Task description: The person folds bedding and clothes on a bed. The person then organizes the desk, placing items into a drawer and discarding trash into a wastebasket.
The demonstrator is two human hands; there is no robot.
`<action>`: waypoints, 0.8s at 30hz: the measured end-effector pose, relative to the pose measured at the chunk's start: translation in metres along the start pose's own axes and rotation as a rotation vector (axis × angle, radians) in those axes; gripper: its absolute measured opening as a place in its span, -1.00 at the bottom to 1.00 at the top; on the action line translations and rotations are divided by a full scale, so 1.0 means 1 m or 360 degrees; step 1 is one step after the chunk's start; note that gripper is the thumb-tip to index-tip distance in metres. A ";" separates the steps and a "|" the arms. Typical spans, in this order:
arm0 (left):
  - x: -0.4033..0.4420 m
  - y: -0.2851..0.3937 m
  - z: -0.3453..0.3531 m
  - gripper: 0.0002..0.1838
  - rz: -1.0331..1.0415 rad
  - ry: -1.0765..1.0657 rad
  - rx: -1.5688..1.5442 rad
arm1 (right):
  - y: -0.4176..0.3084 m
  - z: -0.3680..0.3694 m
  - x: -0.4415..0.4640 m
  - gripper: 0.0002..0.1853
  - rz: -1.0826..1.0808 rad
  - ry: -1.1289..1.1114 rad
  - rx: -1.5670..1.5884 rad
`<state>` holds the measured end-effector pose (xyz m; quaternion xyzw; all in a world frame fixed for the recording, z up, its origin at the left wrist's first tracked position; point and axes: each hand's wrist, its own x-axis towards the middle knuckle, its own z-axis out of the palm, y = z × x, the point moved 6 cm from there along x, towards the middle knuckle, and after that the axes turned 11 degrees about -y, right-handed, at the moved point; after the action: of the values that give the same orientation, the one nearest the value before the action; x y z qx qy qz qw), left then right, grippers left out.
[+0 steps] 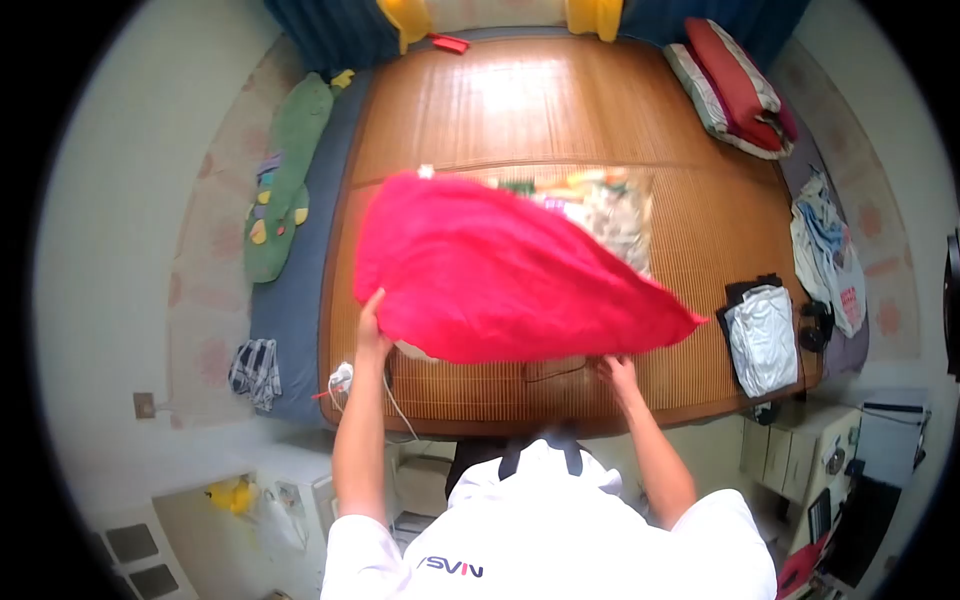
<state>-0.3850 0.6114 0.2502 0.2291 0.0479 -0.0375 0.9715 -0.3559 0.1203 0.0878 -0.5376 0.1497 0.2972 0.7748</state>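
Note:
A large bright pinkish-red cloth (500,270) is spread out in front of me, raised at its left side and tapering to a point at the right. My left hand (371,318) is closed on its lower left edge, thumb on top. At the lower right edge, my right hand (618,370) has its fingers bent against the cloth, partly hidden by it. A patterned clear bag or cushion (615,225) lies behind the cloth, which covers much of it. Beside my right hand, a thin dark loop (555,374) shows under the hem.
The bed has a bamboo mat (440,110). On its left edge are a green plush toy (285,185) and a checked cloth (256,372). Folded bedding (735,90) lies back right; silver-grey folded fabric (763,340) sits nearer. A white cable (400,405) runs by my left arm.

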 end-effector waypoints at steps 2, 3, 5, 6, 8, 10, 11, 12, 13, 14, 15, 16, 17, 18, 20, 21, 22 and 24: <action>-0.014 -0.022 -0.072 -0.62 0.0098 0.0685 0.0851 | 0.013 -0.024 0.003 -0.68 0.0030 0.0234 -0.0255; -0.030 -0.034 -0.100 -0.62 0.0122 0.0964 0.0909 | 0.023 -0.042 0.009 -0.67 0.0067 0.0437 -0.0525; -0.079 -0.045 -0.192 -0.56 -0.0057 0.1471 0.1457 | 0.041 -0.071 0.013 -0.62 -0.0026 0.0598 -0.0884; -0.099 -0.049 -0.205 -0.54 -0.0014 0.1632 0.1446 | 0.015 -0.058 -0.004 -0.60 -0.0079 0.0682 -0.1162; -0.114 -0.053 -0.200 -0.49 -0.0227 0.1781 0.1641 | -0.024 -0.047 -0.010 -0.58 -0.0215 0.0740 -0.1558; -0.123 -0.043 -0.148 -0.45 -0.0549 0.2198 0.2300 | -0.048 -0.046 0.000 -0.43 -0.0630 0.0733 -0.1816; -0.114 -0.044 -0.136 -0.45 -0.0555 0.2215 0.2290 | -0.065 -0.042 0.008 -0.37 -0.0725 0.0729 -0.1954; -0.096 -0.034 -0.114 -0.46 -0.0239 0.2007 0.2809 | -0.077 -0.042 0.021 -0.32 -0.0681 0.0654 -0.2090; -0.078 -0.029 -0.089 -0.47 0.0097 0.1741 0.3301 | -0.087 -0.038 0.033 -0.26 -0.0639 0.0575 -0.2223; -0.052 -0.027 -0.071 -0.49 0.0217 0.1496 0.3370 | -0.099 -0.025 0.036 -0.34 -0.0360 0.0593 -0.2435; -0.020 -0.026 -0.052 -0.50 0.0327 0.1234 0.3423 | -0.105 -0.024 0.047 -0.34 -0.0357 0.0577 -0.2437; 0.012 -0.028 -0.040 -0.52 0.0315 0.0972 0.3366 | -0.098 -0.031 0.063 -0.42 0.0050 0.0270 -0.2506; 0.045 -0.032 -0.030 -0.53 0.0312 0.0710 0.3295 | -0.088 -0.035 0.072 -0.49 0.0451 -0.0035 -0.2538; 0.077 -0.038 -0.025 -0.52 0.0278 0.0523 0.3234 | -0.100 -0.024 0.064 -0.71 0.0009 -0.0078 -0.2257; 0.133 -0.054 0.000 -0.47 0.0221 0.0119 0.3284 | -0.123 -0.007 0.040 -0.76 -0.0303 -0.0146 -0.2141; 0.156 -0.064 0.017 -0.42 0.0208 -0.0110 0.3396 | -0.146 0.008 0.020 -0.82 -0.0616 -0.0208 -0.2004; 0.175 -0.082 0.015 -0.32 -0.0003 -0.0378 0.3654 | -0.177 0.038 -0.009 -0.82 -0.0852 -0.0220 -0.2014; 0.190 -0.118 0.020 -0.16 -0.0421 -0.0945 0.3804 | -0.225 0.071 -0.060 -0.83 -0.1082 -0.0217 -0.2024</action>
<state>-0.2057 0.4878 0.1948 0.9475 -0.2157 -0.2060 0.1152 -0.2687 0.1131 0.3151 -0.8815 -0.2760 0.1023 0.3693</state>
